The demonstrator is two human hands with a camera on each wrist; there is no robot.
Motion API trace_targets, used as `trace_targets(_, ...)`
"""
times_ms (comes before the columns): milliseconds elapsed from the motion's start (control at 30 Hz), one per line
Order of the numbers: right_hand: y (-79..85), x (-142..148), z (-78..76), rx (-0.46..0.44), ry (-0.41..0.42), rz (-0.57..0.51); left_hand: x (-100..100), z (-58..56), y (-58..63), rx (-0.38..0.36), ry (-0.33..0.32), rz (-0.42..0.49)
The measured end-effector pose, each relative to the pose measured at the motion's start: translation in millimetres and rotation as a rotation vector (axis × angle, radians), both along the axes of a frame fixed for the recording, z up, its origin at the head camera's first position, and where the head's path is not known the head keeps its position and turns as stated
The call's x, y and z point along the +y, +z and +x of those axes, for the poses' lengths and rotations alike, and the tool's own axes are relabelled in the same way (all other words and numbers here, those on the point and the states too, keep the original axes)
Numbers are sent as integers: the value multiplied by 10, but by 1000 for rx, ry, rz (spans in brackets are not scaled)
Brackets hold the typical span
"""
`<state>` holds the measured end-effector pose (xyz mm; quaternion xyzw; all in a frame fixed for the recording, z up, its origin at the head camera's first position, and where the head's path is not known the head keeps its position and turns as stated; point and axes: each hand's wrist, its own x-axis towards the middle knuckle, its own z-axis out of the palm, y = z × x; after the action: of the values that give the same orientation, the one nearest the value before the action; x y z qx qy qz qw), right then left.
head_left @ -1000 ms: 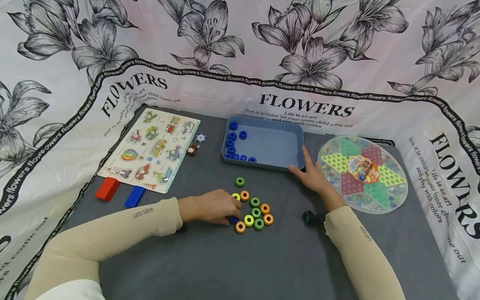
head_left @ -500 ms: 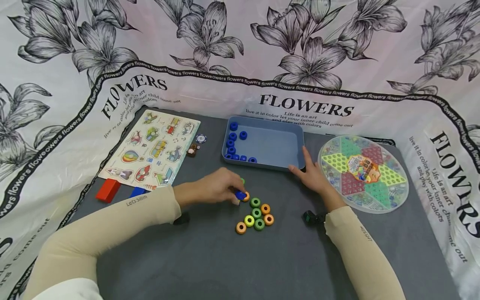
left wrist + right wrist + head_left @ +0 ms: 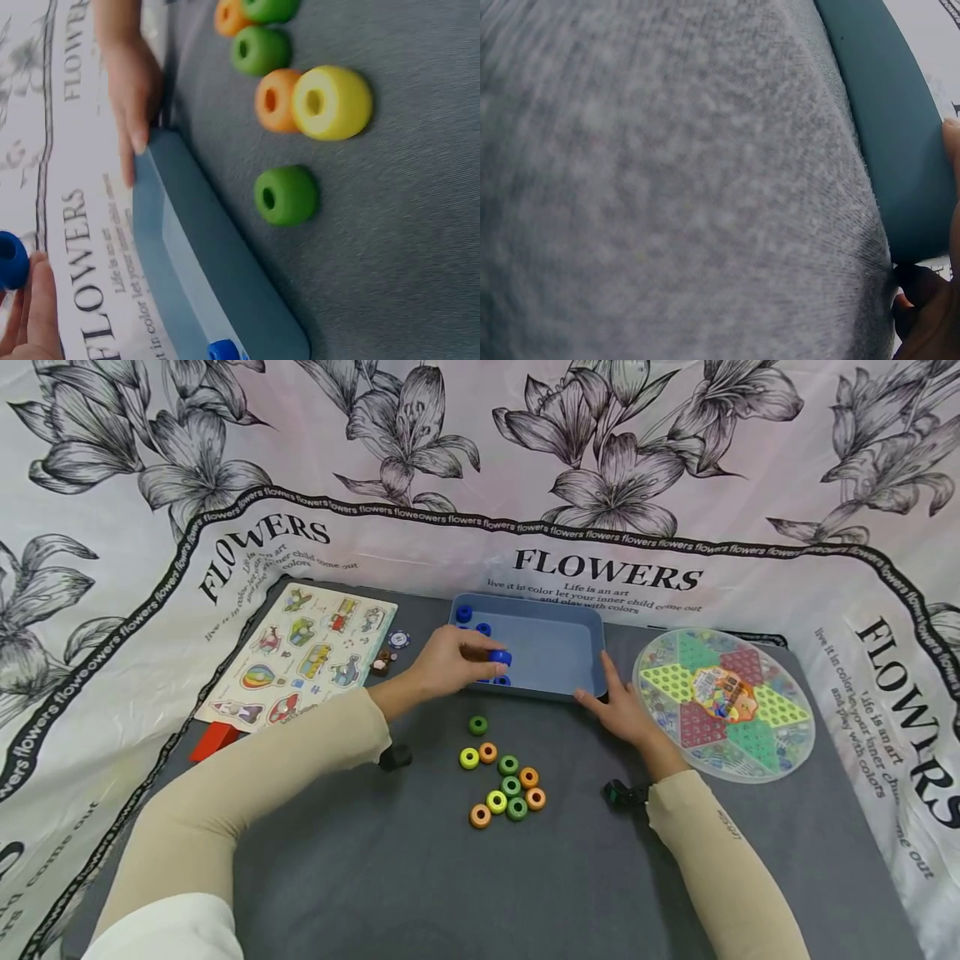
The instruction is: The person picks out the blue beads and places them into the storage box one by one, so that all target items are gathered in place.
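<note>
A blue ring-shaped bead (image 3: pixel 500 657) is pinched between the thumb and fingers of my left hand (image 3: pixel 448 662), over the left part of the blue-grey tray (image 3: pixel 562 652). In the left wrist view, the same blue bead (image 3: pixel 11 260) shows its hole. Several other blue beads (image 3: pixel 464 613) lie along the tray's left side, some hidden behind the left hand. My right hand (image 3: pixel 628 714) rests at the tray's front right corner, thumb on the front edge and straight index finger along the side. The right wrist view shows the tray's wall (image 3: pixel 900 150) beside that hand.
On the grey table, green (image 3: pixel 477 725), yellow (image 3: pixel 468 758) and orange beads (image 3: pixel 480 816) lie in front of the tray. A picture puzzle board (image 3: pixel 303 652), a red block (image 3: pixel 213 742) and small pieces sit left. A round Chinese checkers set (image 3: pixel 723 706) lies right.
My left hand has picked the blue bead up from among the loose beads and carried it away from me to above the tray. The right hand stays at the tray's corner.
</note>
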<state>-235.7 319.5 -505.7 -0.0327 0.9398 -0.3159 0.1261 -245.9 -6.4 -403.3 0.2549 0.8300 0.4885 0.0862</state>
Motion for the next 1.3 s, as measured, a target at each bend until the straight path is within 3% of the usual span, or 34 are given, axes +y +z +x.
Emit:
trace_targets(133,-12,-18,-11,8,2,0,25,-163,4,-48,100,32)
trace_targets(400,-30,-13,-23,16,4,0,79,-343,-20,146,98,-171)
trace_targets(567,-41,-15,-28,18,7,-4,124,-419,-23,203,129,-237)
trace_targets(1033,-30,-3,-69,-1,-7,12,192,-448,77,212,129,-220)
trace_targets(1300,-45,22,-77,-15,-9,10,177,-434,11,176,116,-156)
